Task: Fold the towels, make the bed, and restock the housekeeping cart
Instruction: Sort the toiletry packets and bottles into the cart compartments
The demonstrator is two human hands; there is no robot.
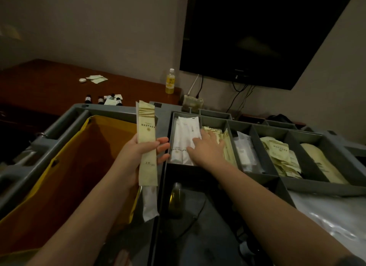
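Restocking of the cart (65, 123) is judged to be the step in hand. A long cream packet (147, 135) is gripped near its middle by the left hand (136, 150), whose fingers (163, 145) are wrapped round it. It is held upright just left of the tray (316, 186). A white packet (150, 204) shows below its lower end; whether that is held too cannot be told.

The right hand (208, 148) is laid flat on the white packets (182, 135) in the tray's leftmost compartment, its fingers (198, 142) straight and slightly spread, with nothing gripped. Those packets lie lengthwise, near to far, along the compartment.

Cream packets (229, 148) of the same look are stacked in the next compartment to the right, so that slot is judged the likely goal. It lies to the right of the held packet, beyond the white stack and partly under the right hand, which is the nearer hand to it. To drop between the narrow dividers, the held packet would have to be tipped until its long axis runs along the slot.

The space above the tray is open. The mouth of the yellow bag (79, 156) gapes below and left of the left hand, so a slipped packet could be lost there. A bottle (170, 81) stands on the tabletop (49, 83) beyond, well apart.
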